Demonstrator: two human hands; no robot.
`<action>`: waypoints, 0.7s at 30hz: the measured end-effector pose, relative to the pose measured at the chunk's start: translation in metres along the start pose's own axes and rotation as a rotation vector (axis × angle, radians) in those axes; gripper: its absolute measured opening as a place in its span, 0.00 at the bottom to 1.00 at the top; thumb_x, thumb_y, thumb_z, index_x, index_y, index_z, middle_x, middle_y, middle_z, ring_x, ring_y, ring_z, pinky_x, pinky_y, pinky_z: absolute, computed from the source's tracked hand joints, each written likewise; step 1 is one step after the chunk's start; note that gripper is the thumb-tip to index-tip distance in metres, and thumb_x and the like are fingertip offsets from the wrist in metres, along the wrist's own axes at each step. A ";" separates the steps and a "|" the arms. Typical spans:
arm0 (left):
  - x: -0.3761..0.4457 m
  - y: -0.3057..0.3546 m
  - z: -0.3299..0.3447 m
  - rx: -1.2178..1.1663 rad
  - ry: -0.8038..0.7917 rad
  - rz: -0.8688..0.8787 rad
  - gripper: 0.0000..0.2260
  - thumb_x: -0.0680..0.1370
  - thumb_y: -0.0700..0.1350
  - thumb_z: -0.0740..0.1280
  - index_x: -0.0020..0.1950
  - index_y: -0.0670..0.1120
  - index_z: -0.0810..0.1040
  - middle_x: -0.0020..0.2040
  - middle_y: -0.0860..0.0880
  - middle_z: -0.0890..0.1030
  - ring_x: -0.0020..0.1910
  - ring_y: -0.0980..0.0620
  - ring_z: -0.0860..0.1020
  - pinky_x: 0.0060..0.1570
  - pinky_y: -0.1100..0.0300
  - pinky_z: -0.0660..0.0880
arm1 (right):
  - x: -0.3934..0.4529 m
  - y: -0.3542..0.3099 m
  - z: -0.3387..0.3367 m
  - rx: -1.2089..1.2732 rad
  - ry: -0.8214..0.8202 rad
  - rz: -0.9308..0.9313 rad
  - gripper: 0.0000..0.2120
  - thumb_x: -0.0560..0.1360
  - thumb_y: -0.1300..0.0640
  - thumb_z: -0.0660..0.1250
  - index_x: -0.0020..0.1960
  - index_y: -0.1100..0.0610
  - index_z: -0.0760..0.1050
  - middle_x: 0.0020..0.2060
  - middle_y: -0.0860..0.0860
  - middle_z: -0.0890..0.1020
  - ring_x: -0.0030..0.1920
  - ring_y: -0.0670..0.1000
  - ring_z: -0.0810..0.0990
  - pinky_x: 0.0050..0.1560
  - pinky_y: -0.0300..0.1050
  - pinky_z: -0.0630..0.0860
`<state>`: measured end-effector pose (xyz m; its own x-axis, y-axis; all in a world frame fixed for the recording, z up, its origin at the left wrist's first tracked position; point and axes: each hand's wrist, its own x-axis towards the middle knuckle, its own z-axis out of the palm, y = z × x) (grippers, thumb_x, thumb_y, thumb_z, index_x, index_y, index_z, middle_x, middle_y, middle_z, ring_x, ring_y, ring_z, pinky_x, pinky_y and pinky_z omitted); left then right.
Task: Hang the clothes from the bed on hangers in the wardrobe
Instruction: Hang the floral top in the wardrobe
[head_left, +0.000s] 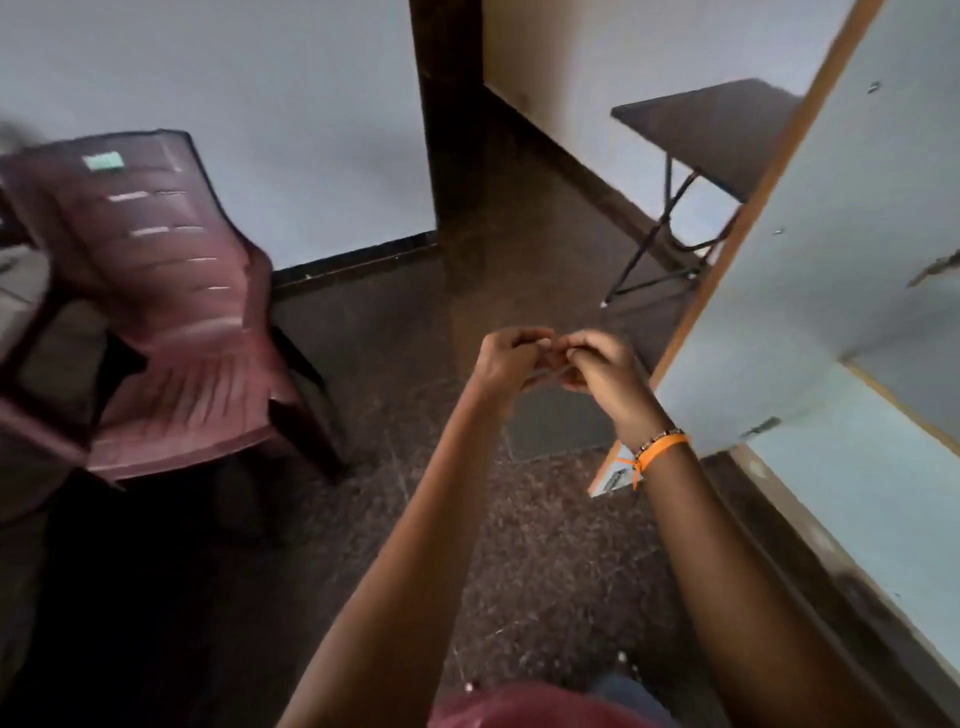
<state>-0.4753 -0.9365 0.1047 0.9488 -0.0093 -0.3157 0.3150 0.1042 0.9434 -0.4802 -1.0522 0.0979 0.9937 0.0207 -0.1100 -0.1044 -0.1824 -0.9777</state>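
Hands met at 12 o'clock: left hand (511, 358) and right hand (597, 371) curled, maybe pinching something thin; I couldn't tell. No clothes or hangers showed, only wardrobe door (810, 249) at 2 o'clock; I judged all hanging remained.

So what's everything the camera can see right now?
plastic chair: one, maroon, on the left, by the wall
folding table: one, dark brown top, black legs, in the room past the doorway, upper right
wardrobe door: one, pale blue, wood-edged, open on the right
floor: dark speckled stone
wristbands: one orange, one beaded, on the right wrist
left hand: fingers curled, meeting the right at centre
right hand: fingers curled; what the two hold, if anything, is too blurred to tell
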 end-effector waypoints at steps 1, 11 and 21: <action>-0.004 -0.002 -0.031 -0.006 0.054 -0.005 0.10 0.79 0.34 0.61 0.59 0.37 0.76 0.30 0.51 0.79 0.23 0.63 0.76 0.26 0.70 0.74 | 0.003 -0.001 0.031 -0.003 -0.051 0.010 0.17 0.76 0.72 0.53 0.39 0.55 0.73 0.34 0.51 0.76 0.28 0.37 0.76 0.31 0.30 0.72; -0.067 -0.024 -0.297 -0.220 0.608 -0.040 0.07 0.78 0.36 0.64 0.46 0.47 0.77 0.38 0.47 0.79 0.36 0.54 0.77 0.37 0.64 0.74 | 0.010 -0.021 0.318 -0.076 -0.597 0.014 0.13 0.76 0.71 0.55 0.44 0.60 0.76 0.33 0.50 0.79 0.27 0.38 0.77 0.31 0.31 0.74; -0.082 -0.026 -0.510 -0.337 1.029 -0.121 0.08 0.79 0.38 0.63 0.45 0.48 0.78 0.37 0.50 0.76 0.37 0.59 0.73 0.41 0.63 0.75 | 0.037 -0.062 0.580 -0.078 -1.055 0.026 0.12 0.77 0.67 0.55 0.47 0.61 0.77 0.36 0.53 0.80 0.36 0.46 0.78 0.41 0.37 0.75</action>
<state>-0.5736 -0.4310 0.0542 0.3882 0.7828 -0.4864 0.2329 0.4273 0.8736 -0.4607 -0.4703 0.0510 0.4487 0.8528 -0.2671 -0.0849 -0.2569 -0.9627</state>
